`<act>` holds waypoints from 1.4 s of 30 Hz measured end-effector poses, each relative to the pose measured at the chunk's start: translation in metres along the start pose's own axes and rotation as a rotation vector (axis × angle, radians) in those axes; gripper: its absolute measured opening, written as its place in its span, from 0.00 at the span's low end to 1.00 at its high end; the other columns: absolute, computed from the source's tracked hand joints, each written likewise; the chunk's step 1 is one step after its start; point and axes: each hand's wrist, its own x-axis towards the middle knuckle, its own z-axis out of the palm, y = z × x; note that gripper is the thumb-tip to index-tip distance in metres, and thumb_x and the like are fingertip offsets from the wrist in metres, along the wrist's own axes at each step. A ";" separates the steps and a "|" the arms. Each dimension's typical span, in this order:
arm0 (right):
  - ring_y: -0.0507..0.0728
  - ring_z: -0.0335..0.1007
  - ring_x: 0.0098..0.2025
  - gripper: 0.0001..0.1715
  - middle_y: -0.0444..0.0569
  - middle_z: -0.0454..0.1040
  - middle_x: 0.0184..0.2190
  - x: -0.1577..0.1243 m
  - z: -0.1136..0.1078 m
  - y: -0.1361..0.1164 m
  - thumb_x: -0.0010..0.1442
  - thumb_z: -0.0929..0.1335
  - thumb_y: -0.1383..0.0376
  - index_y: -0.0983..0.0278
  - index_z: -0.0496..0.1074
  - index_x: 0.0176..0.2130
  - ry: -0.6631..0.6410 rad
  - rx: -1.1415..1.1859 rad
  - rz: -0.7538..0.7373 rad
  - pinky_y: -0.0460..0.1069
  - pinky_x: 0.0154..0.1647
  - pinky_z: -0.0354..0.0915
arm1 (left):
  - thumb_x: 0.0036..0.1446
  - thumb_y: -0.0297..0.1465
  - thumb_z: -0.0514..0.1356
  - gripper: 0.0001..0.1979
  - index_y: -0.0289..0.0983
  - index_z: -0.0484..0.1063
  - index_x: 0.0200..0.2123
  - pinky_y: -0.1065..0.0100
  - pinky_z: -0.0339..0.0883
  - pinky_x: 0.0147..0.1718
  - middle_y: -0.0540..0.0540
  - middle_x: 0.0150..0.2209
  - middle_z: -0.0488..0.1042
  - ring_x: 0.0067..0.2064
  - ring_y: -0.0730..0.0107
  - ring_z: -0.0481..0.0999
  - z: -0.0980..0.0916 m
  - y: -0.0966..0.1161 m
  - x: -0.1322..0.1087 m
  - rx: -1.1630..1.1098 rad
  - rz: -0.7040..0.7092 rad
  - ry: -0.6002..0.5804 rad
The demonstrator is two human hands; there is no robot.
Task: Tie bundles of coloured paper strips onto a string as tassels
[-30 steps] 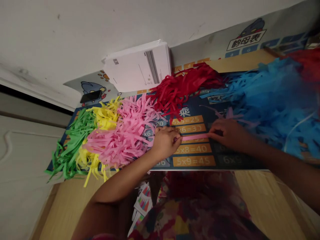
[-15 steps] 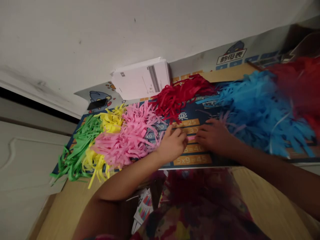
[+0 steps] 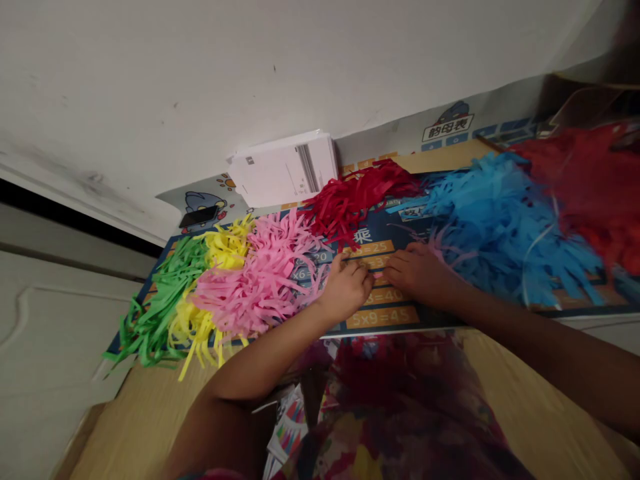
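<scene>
- Two bare hands meet near the middle of a multiplication chart [image 3: 383, 317], which lies on a wooden table [image 3: 150, 407].
- The left hand [image 3: 345, 288] is curled, its fingers [image 3: 350, 267] close together, at the near end of a pink paper strip [image 3: 379, 274].
- The right hand [image 3: 419, 272] lies flatter, its fingers [image 3: 400, 265] together and reaching toward the other end of the strip.
- Only a sliver of the strip shows, just between the hands; whether either hand clamps it, I cannot tell.
- Counting from the hands, a green paper fringe [image 3: 155, 310] lies at 9 o'clock, with a yellow fringe [image 3: 227, 247] and a pink fringe [image 3: 255, 280] nearer, around 10.
- A red fringe [image 3: 350, 203] sits at 12, and a blue fringe [image 3: 500, 230] at 2 to 3.
- A stack of white paper [image 3: 283, 170] stands against the wall [image 3: 200, 80] at 11, and a black phone [image 3: 199, 217] lies further along, at 10.
</scene>
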 end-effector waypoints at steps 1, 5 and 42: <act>0.59 0.63 0.38 0.11 0.50 0.76 0.31 -0.003 0.000 0.001 0.67 0.65 0.70 0.64 0.75 0.34 0.005 -0.008 -0.008 0.55 0.42 0.48 | 0.69 0.29 0.54 0.11 0.36 0.77 0.38 0.49 0.51 0.56 0.48 0.34 0.78 0.40 0.65 0.71 -0.003 0.000 -0.003 -0.016 -0.005 -0.020; 0.59 0.66 0.39 0.10 0.49 0.77 0.33 -0.019 0.005 0.012 0.67 0.65 0.70 0.63 0.76 0.37 0.048 0.053 0.006 0.55 0.44 0.50 | 0.68 0.29 0.55 0.10 0.38 0.77 0.42 0.51 0.53 0.54 0.48 0.34 0.78 0.41 0.65 0.72 -0.010 -0.006 -0.013 -0.121 -0.066 -0.098; 0.55 0.66 0.34 0.16 0.49 0.76 0.29 0.005 -0.001 0.003 0.67 0.63 0.70 0.64 0.75 0.30 -0.040 0.043 0.035 0.54 0.41 0.50 | 0.66 0.28 0.55 0.10 0.34 0.75 0.35 0.51 0.59 0.48 0.44 0.33 0.77 0.38 0.62 0.74 0.000 0.007 0.024 -0.041 -0.047 -0.188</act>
